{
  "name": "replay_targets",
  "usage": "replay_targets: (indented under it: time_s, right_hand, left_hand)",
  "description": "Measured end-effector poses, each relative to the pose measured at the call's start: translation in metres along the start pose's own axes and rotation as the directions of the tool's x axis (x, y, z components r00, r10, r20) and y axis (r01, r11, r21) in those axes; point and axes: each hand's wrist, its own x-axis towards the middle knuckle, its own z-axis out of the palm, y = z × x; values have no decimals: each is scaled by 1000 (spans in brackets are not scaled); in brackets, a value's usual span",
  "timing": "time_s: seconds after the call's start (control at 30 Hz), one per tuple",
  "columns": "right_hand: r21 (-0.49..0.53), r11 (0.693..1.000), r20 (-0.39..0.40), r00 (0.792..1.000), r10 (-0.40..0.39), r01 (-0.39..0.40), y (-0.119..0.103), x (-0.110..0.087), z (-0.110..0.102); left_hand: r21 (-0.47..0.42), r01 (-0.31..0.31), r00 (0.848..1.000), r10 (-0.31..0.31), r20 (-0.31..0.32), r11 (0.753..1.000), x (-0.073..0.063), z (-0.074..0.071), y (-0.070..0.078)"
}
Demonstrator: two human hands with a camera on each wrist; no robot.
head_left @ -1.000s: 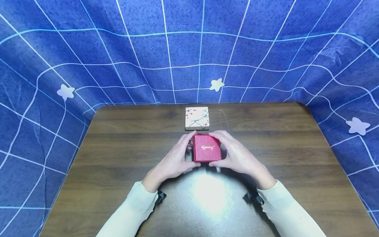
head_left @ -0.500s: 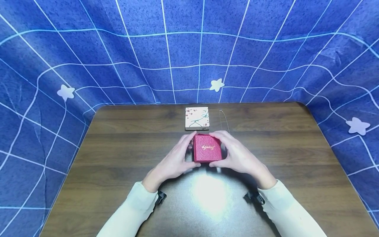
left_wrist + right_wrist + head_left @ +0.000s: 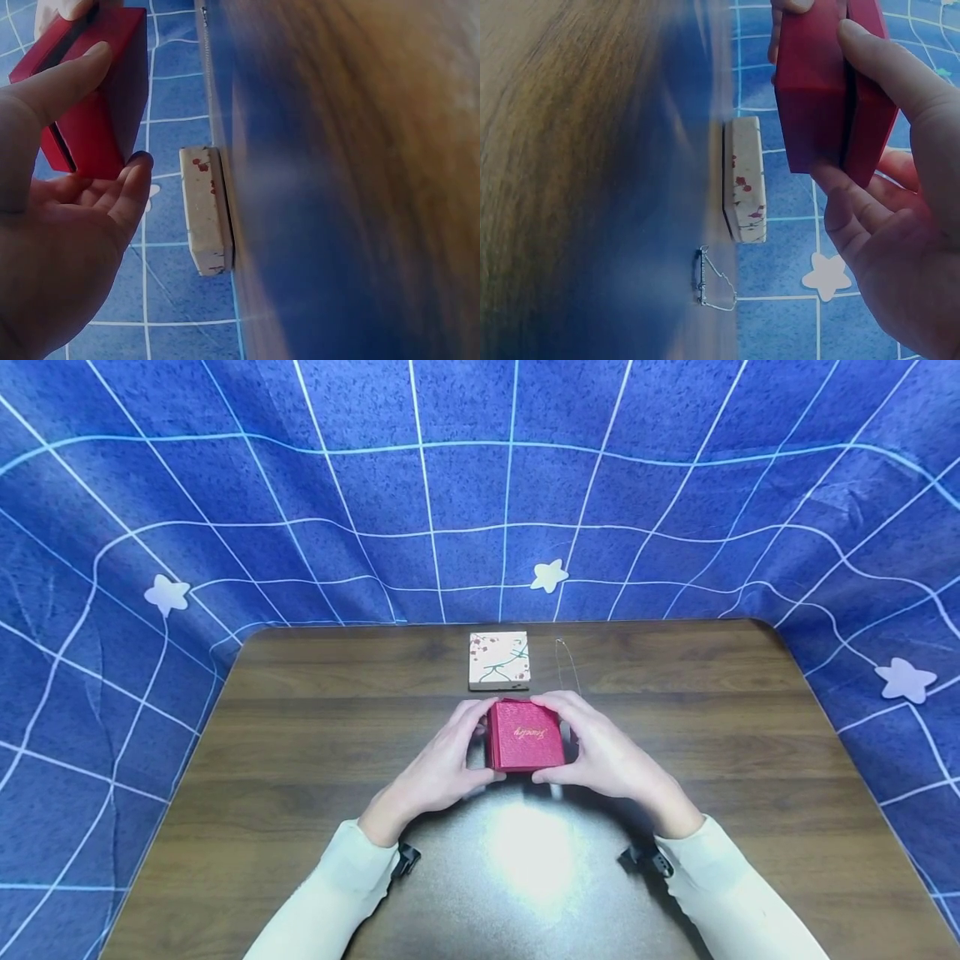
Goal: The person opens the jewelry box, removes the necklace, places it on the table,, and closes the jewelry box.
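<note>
Left hand (image 3: 442, 762) and right hand (image 3: 603, 752) grip a red box (image 3: 527, 737) between them, thumbs along its near side and fingers at the far side and underneath. The box is held above the table (image 3: 300, 735), its gold lettering (image 3: 530, 733) facing up and upside down to the person. Over the last second the hands have barely moved, but the box has turned or shifted slightly, so more of its left side shows, and the thumbs sit a touch farther apart. Both wrist views show a dark seam (image 3: 847, 112) between the upper and lower parts; the work seems centred there, though whether the lid is coming loose cannot be told.

Beyond the box, on the wood-grained table, lies a white flowered box (image 3: 499, 658), apart from the red one, with a thin silver chain (image 3: 703, 281) beside it to the right. Strong glare (image 3: 534, 852) whitens the near tabletop. Blue cloth (image 3: 375, 485) with pale lines and white stars, one star (image 3: 551, 575) behind the far edge, hangs around the back and sides
</note>
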Motion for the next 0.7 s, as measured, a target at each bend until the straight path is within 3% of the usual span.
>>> replay_targets:
  time_s: [0.4,0.7]
  right_hand:
    - [7,998,76,995,65,-66,1,-5,-6]
    - [-23,999,114,993,30,-27,1,-6,-19]
  left_hand:
    - [-12,-4,1000,4,-2,1000,0,-1,-1]
    - [2,43,999,-43,-5,999,-1,-2,2]
